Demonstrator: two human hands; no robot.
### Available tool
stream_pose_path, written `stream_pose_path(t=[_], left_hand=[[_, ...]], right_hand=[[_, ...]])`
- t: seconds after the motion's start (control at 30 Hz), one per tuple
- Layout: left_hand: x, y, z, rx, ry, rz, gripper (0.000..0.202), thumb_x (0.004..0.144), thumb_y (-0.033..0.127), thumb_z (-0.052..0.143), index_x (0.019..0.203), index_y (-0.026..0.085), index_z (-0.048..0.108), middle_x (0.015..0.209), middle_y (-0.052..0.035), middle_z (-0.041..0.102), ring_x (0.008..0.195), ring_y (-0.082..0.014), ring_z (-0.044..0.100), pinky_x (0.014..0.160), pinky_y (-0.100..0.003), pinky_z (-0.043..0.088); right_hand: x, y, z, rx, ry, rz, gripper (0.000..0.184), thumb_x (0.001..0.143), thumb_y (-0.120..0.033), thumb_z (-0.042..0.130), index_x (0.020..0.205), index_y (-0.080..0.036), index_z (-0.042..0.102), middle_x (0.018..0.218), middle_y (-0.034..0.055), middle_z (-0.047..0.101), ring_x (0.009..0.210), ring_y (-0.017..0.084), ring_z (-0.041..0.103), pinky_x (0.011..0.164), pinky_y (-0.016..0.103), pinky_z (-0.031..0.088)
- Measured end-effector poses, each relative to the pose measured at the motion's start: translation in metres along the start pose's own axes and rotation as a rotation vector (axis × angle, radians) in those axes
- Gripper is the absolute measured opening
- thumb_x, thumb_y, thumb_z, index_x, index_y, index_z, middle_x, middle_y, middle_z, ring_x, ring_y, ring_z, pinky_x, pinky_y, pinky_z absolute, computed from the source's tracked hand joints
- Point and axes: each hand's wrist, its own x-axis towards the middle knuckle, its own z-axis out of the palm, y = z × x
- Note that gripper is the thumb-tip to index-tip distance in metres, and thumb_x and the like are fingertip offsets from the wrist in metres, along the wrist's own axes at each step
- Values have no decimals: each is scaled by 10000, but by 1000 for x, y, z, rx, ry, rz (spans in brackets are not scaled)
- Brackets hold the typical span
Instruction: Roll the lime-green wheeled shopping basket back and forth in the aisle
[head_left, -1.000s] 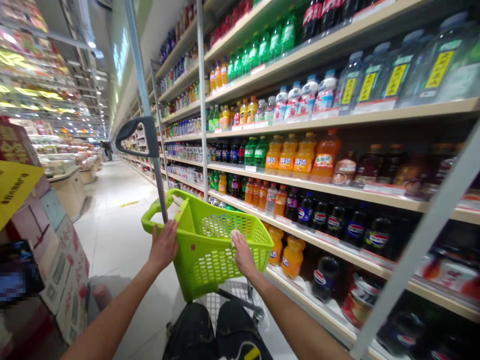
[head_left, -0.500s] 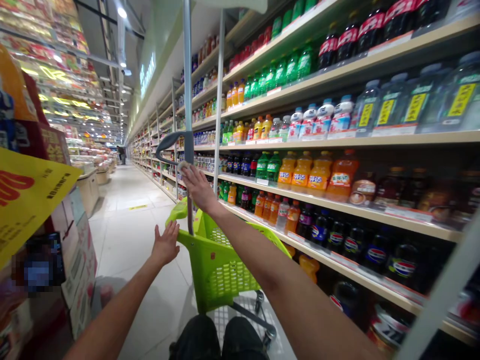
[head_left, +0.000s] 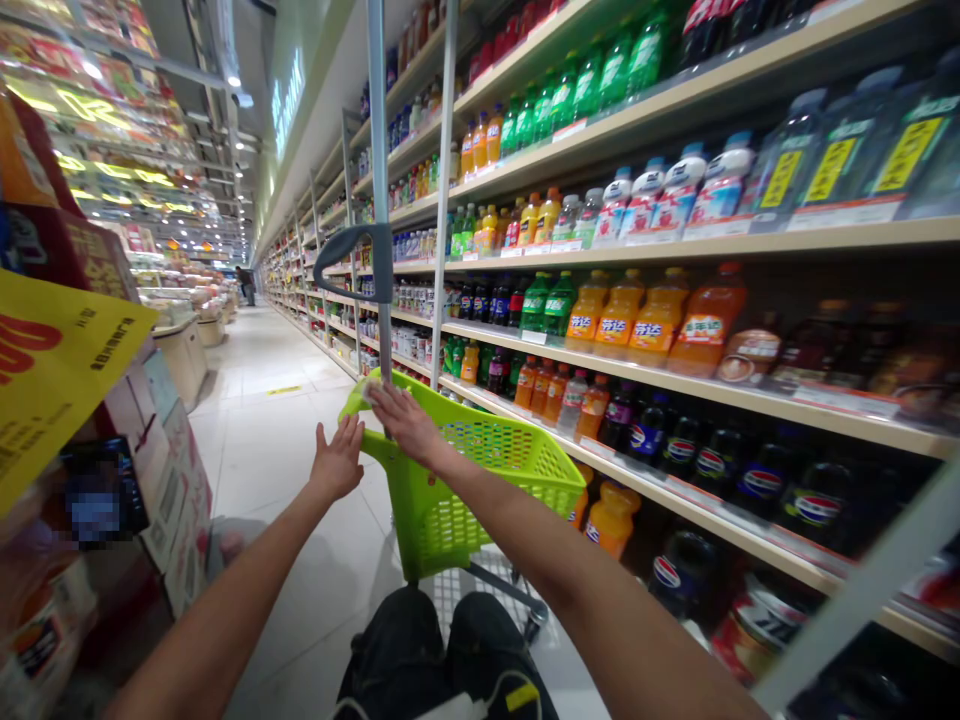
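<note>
A lime-green shopping basket rides on a wheeled trolley in front of me. A grey pole rises from its near rim and carries a grey handle. My right hand lies on the basket's near rim at the foot of the pole, its fingers pressed over a small white cloth. My left hand is open with spread fingers, just left of the rim's corner; I cannot tell whether it touches. My dark trousers show at the bottom.
Long shelves of drink bottles run along the right. A display stand with a yellow sign crowds the left. The tiled aisle stretches ahead, with a person far off. A slanted grey bar crosses the lower right.
My right hand went from the basket's right rim up to the grey handle, then came down to the near rim by the pole. My left hand came off the rim and opened.
</note>
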Motion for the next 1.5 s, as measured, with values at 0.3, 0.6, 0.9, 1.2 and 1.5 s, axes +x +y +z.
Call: stream_pose_path(t=[0.3, 0.6, 0.9, 1.2, 1.5], left_hand=[[-3, 1, 3, -7, 57, 7, 679, 706, 179, 431, 1360, 109, 263, 1456, -120, 213, 1350, -260, 168, 1051, -616, 57], [-7, 5, 9, -24, 95, 0, 688, 704, 177, 396, 1364, 64, 236, 1461, -141, 178, 1354, -257, 151, 1050, -610, 29], [-12, 10, 13, -34, 160, 22, 690, 717, 164, 373, 1376, 62, 197, 1466, -138, 166, 1357, -247, 144, 1057, -587, -18], [-20, 33, 20, -64, 160, 122, 695, 711, 175, 388, 1376, 64, 218, 1462, -127, 169, 1363, -217, 118, 1079, -511, -71], [-30, 56, 32, -26, 94, 245, 628, 742, 151, 341, 1364, 96, 278, 1454, -105, 203, 1360, -202, 134, 1090, -503, -37]], right_hand=[[-22, -12, 13, 44, -13, 15, 378, 892, -116, 363, 1246, -173, 481, 1400, 54, 357, 1349, 224, 167, 1071, 472, 255], [-108, -68, 74, 173, -74, 135, 327, 898, -139, 377, 1175, -177, 547, 1343, 47, 440, 1307, 255, 269, 1041, 467, 313], [-148, -90, 85, 300, -163, 242, 331, 904, -157, 354, 1178, -172, 540, 1284, 74, 498, 1249, 210, 373, 986, 410, 387], [-116, -64, 69, 217, 9, 314, 388, 893, -105, 345, 1260, -151, 463, 1357, 88, 416, 1339, 207, 198, 1058, 437, 285], [-159, -80, 82, 224, -120, 301, 351, 882, -138, 404, 1213, -167, 517, 1308, 91, 476, 1274, 224, 348, 999, 429, 381]])
